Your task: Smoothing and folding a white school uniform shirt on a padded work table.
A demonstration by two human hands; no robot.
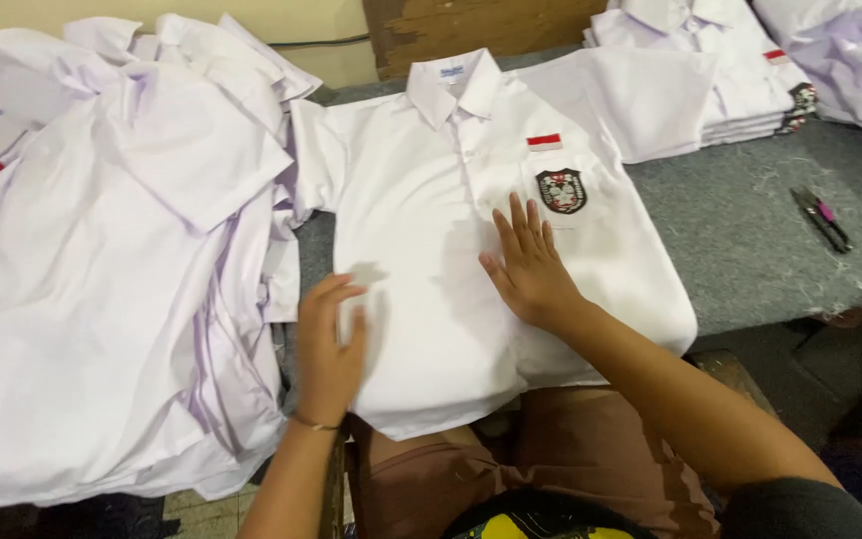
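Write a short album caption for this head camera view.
Both hands, left hand and right hand, press flat on a white shirt.

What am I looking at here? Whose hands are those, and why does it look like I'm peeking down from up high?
There is no machine here, just a person. The one picture comes from a camera worn on that person's head, so you look down at their own two hands.

The left hand and the right hand both lie flat and open on a white shirt with a collar, spread on a grey table. Neither hand grips anything. The shirt has a dark badge on its pocket and a small red and white patch.

To the left sits a loose heap of white shirts. At the top right is a folded stack. A small cutting tool lies on the right.
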